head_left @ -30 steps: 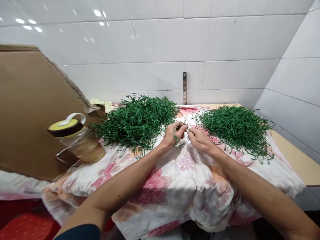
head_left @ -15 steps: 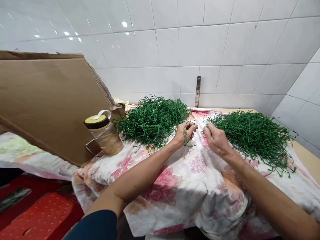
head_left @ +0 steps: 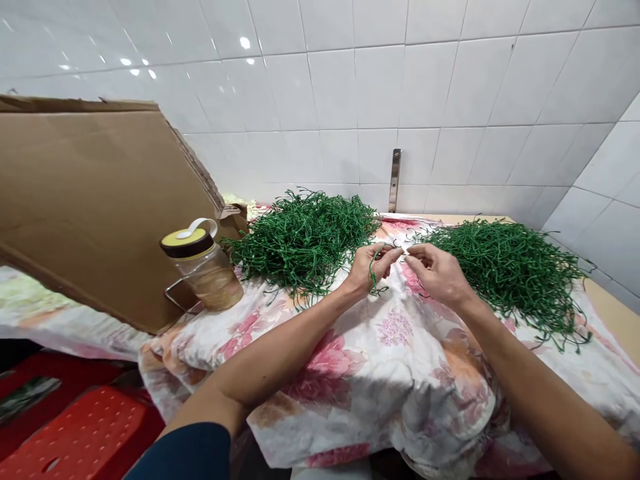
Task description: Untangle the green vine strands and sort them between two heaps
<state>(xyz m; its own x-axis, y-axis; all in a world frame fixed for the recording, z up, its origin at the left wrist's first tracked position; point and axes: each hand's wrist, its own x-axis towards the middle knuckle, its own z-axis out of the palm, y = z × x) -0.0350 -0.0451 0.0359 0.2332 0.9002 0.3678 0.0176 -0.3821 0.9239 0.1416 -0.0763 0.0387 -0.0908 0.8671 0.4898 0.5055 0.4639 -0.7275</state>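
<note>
My left hand (head_left: 371,267) is closed in a pinch around a thin green stem (head_left: 373,270), which curls over the fingers and hangs below them. Close on its right, my right hand (head_left: 437,272) has thumb and fingertips drawn together, nearly meeting the left fingertips; whatever it may pinch is too small to make out. A heap of tangled green stems (head_left: 305,243) lies to the left of my left hand. To the right of my right hand a second heap of the same green stems (head_left: 510,273) is spread. Both heaps rest on a floral cloth (head_left: 395,363).
A jar with a yellow-topped lid (head_left: 205,267) and brownish contents stands left of the first heap. Behind it leans a large cardboard sheet (head_left: 100,207). Red plastic stools (head_left: 85,430) are at lower left. A metal strip (head_left: 395,180) stands against the tiled wall (head_left: 330,93).
My right hand's fingers have loosened from a tighter curl and extended toward the left fingertips. My left hand stays nearly in place with the green stem. The view has shifted slightly.
</note>
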